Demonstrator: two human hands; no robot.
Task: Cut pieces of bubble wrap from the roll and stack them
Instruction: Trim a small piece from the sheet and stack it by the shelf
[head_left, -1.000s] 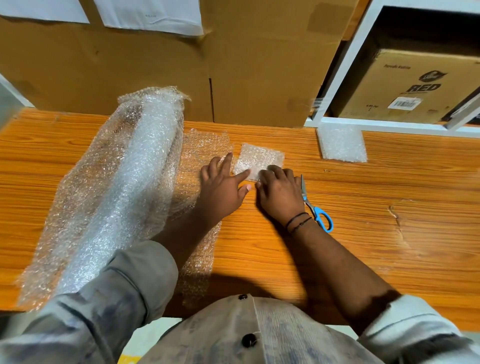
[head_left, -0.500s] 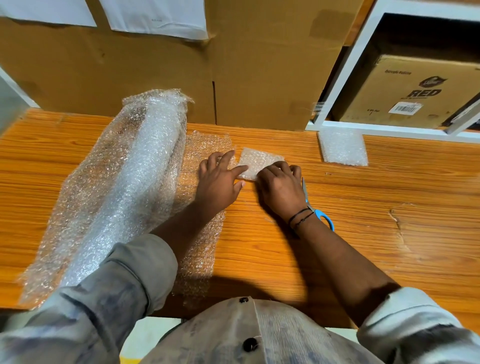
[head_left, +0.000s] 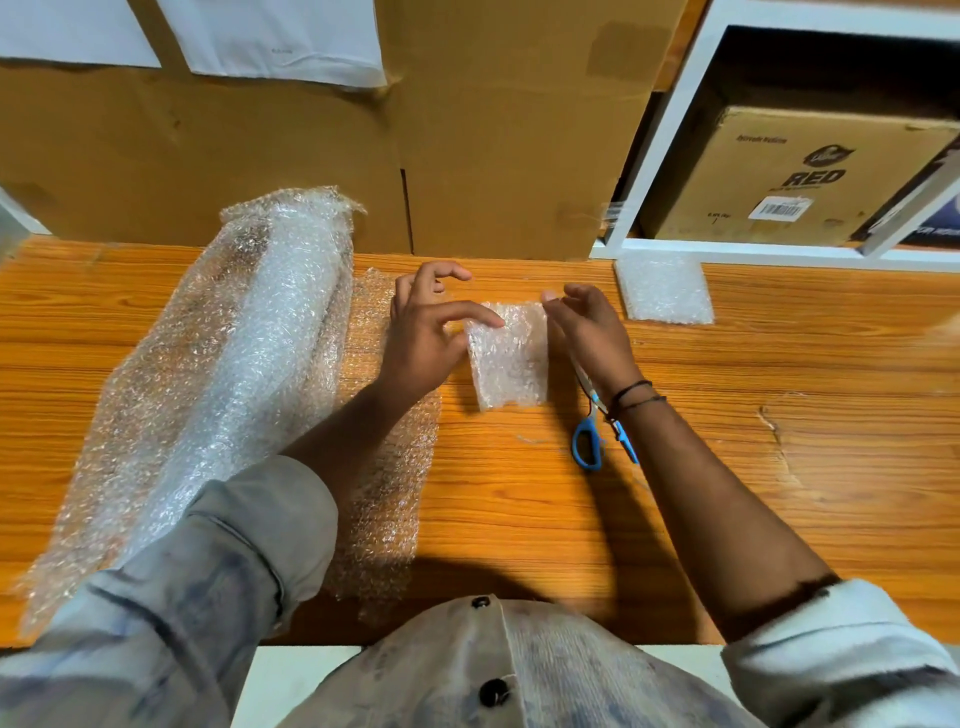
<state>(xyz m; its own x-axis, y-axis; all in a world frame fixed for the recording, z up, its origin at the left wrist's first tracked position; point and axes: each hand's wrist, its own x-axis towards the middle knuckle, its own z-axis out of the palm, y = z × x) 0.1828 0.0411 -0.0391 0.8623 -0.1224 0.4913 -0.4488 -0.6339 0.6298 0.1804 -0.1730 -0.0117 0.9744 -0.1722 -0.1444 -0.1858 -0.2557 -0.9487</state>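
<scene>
Overhead view: I am holding a small cut piece of bubble wrap (head_left: 511, 364) over the middle of a wooden bench (head_left: 779, 467). My left hand (head_left: 426, 343) is pinching its far left corner between thumb and forefinger, with the other fingers spread and raised. My right hand (head_left: 589, 332) is pinching the far right corner. The piece is hanging slack from that far edge, and I cannot tell whether its near edge is touching the bench.

The stack of cut pieces (head_left: 665, 288) is lying near, at two o'clock from the piece, beside a white shelf frame (head_left: 670, 135). The bubble wrap roll (head_left: 270, 332) is lying at nine o'clock, its loose sheet running under my left forearm. Blue-handled scissors (head_left: 589, 441) are lying at five o'clock, partly under my right wrist.

The film looks light and limp, so I am judging that it could fold over or slip from such small pinches on the way across and land crooked on the stack. My right wrist could also be dragging the scissors along as it moves.
</scene>
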